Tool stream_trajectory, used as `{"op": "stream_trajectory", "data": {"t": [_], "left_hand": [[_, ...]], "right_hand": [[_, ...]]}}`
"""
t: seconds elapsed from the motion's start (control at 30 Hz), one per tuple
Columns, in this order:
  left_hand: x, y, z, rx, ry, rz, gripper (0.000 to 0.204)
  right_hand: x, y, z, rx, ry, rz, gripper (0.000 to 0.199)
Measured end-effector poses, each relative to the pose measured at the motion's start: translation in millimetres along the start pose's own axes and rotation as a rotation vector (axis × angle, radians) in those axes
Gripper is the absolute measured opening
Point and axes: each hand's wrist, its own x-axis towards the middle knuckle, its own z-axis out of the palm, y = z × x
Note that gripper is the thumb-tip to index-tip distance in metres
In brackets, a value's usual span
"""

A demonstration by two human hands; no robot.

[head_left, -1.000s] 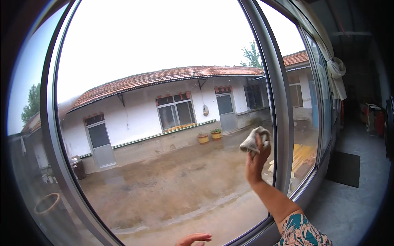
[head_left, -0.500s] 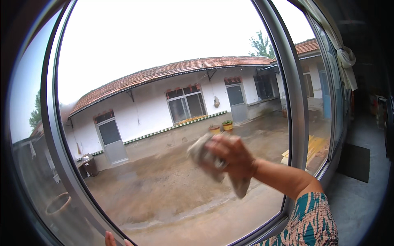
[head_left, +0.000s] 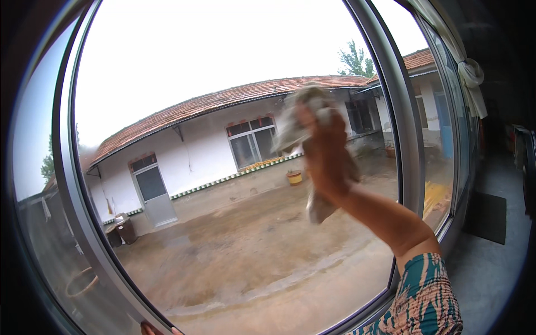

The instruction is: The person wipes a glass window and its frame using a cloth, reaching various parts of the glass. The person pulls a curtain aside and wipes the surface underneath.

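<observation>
1. My right hand (head_left: 326, 153) is up against the pane (head_left: 223, 111), closed around a crumpled grey cloth (head_left: 298, 120). The cloth bulges above the fingers and a tail hangs below the wrist. Both are motion-blurred.
2. The cloth sits about mid-height on the glass, toward the right half, just left of the frame post (head_left: 399, 128).
3. My left hand (head_left: 159, 329) barely shows at the lower edge, fingertips by the bottom of the frame. I cannot tell whether it grips or merely rests there.
4. As for progress, I judge the wiping to be in full swing. The glass gives a clear view of the white building (head_left: 223, 145) and wet yard (head_left: 251, 251), with no obvious smears in the middle.
5. What is left I can only guess: the far left and the lower corners look hazier, though that may be lens distortion.
6. Beyond the post, a knotted curtain (head_left: 472, 75) hangs by further panes.
</observation>
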Motion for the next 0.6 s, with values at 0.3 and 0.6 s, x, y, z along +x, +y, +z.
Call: {"op": "stream_trajectory", "data": {"t": [0.3, 0.6], "left_hand": [[-8, -17, 18, 0.219, 0.071, 0.183, 0.054], [-8, -21, 12, 0.378, 0.085, 0.209, 0.052]], "right_hand": [[25, -170, 54, 0.369, 0.167, -0.793, 0.022], [158, -109, 81, 0.255, 0.014, -0.526, 0.026]]}}
